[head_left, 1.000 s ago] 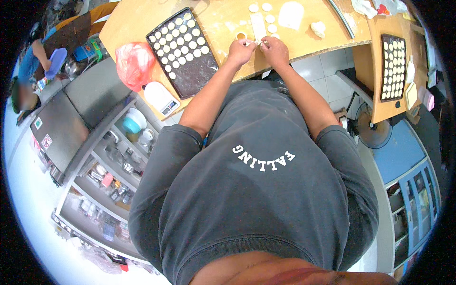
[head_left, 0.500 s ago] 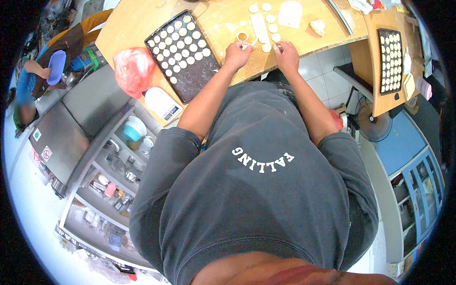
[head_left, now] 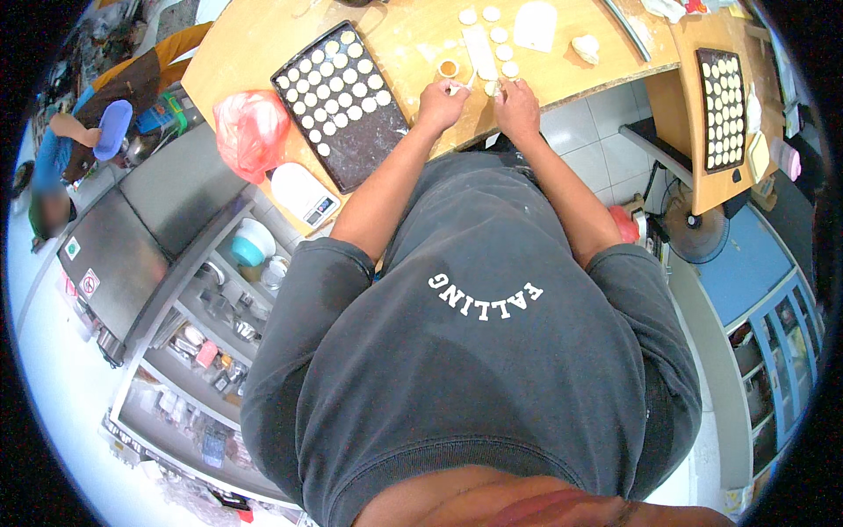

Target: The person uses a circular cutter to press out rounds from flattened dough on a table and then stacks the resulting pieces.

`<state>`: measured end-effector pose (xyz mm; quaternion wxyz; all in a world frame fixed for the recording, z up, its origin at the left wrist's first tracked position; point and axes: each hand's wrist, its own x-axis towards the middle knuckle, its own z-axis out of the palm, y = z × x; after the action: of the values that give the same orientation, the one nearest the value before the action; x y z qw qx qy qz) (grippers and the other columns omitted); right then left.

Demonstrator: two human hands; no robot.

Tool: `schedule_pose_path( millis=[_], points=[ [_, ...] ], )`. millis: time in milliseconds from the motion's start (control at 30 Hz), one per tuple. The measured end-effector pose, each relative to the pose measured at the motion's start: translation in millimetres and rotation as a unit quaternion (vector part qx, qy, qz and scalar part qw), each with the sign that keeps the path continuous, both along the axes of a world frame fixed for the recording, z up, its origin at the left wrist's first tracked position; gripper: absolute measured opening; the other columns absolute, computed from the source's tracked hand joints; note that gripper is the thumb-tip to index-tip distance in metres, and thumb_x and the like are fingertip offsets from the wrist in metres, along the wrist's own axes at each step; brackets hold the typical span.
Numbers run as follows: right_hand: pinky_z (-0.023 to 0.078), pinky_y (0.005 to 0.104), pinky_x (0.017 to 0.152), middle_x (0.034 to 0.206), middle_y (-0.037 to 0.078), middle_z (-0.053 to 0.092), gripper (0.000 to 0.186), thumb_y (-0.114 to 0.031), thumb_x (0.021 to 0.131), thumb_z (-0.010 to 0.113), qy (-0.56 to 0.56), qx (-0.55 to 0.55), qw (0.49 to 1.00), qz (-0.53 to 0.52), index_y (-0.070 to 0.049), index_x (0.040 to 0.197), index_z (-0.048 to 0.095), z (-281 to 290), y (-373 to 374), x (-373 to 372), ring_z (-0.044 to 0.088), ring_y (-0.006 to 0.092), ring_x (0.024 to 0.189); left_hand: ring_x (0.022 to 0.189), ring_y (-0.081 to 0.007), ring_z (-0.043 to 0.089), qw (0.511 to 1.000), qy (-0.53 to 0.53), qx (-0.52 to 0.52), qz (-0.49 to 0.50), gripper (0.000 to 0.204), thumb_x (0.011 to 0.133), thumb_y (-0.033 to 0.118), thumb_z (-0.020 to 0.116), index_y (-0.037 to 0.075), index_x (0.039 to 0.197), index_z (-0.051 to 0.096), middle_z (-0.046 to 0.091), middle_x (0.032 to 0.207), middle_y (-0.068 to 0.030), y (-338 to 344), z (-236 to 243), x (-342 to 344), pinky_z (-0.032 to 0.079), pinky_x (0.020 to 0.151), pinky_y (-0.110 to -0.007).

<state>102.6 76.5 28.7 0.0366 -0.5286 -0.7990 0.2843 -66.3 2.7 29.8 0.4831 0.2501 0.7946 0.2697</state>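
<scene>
On the table, my left hand (head_left: 442, 107) is closed round a thin white stick-like tool (head_left: 471, 81); its exact kind is too small to tell. My right hand (head_left: 517, 109) has its fingers bent together at the edge of a pale dough round (head_left: 492, 89). Just beyond the hands lies a narrow white strip (head_left: 479, 53), with several dough rounds (head_left: 500, 35) along its right side. A small cup (head_left: 449, 68) with orange-brown contents stands beyond my left hand. Left of that hand is a dark baking tray (head_left: 358, 145) holding rows of pale rounds, its near right part bare.
A flat white piece (head_left: 536, 27) and a dough lump (head_left: 586, 49) lie to the right. At the left are a red-and-white plastic bag (head_left: 251, 132) and a white scale (head_left: 299, 191). Another filled tray (head_left: 709, 155) is on the right-hand table. A person's hand holds a blue container (head_left: 112, 129).
My right hand has shifted left, bringing its fingers to the nearest dough round. My left hand stays almost in place with the white tool.
</scene>
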Motion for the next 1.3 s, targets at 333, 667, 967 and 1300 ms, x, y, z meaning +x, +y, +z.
schedule_pose_path(
  millis=[333,667,967,1300],
  points=[
    [0.053,0.0477,0.090,0.104,0.020,0.071,0.035,-0.022,0.091,0.064,0.075,-0.168,0.970,-0.156,-0.004,0.121,0.070,-11,2,-9,0.068,0.0372,0.100,0.073,-0.0146,0.064,1.000,0.020,0.020,-0.004,0.031,0.089,0.028,0.075,0.002,0.105,0.077,0.074,0.085,-0.0093,-4,-8,6,0.051,0.067,-0.033],
    [0.055,0.0469,0.088,0.104,0.016,0.072,0.027,-0.027,0.092,0.067,-0.027,-0.035,0.994,-0.102,-0.007,0.109,0.073,1,6,-15,0.070,0.0351,0.098,0.069,-0.0150,0.063,1.000,0.023,0.012,-0.006,0.031,0.089,0.030,0.075,0.003,0.104,0.077,0.073,0.081,-0.0097,-2,-5,4,0.050,0.065,-0.034],
    [0.057,0.0476,0.082,0.096,0.015,0.075,0.021,-0.028,0.093,0.067,-0.078,-0.054,0.990,-0.104,-0.009,0.096,0.076,0,16,-27,0.072,0.0343,0.092,0.072,-0.0171,0.066,0.999,0.048,0.006,-0.022,0.035,0.088,0.033,0.076,0.003,0.107,0.077,0.073,0.083,-0.0122,-3,-11,0,0.052,0.068,-0.035],
    [0.057,0.0475,0.082,0.094,0.016,0.076,0.022,-0.029,0.089,0.071,-0.076,-0.099,0.985,-0.118,-0.009,0.094,0.076,1,26,-26,0.073,0.0347,0.091,0.076,-0.0209,0.067,0.999,0.042,0.013,-0.020,0.038,0.087,0.034,0.076,0.002,0.107,0.077,0.074,0.086,-0.0146,1,-1,-1,0.053,0.072,-0.037]
  ],
)
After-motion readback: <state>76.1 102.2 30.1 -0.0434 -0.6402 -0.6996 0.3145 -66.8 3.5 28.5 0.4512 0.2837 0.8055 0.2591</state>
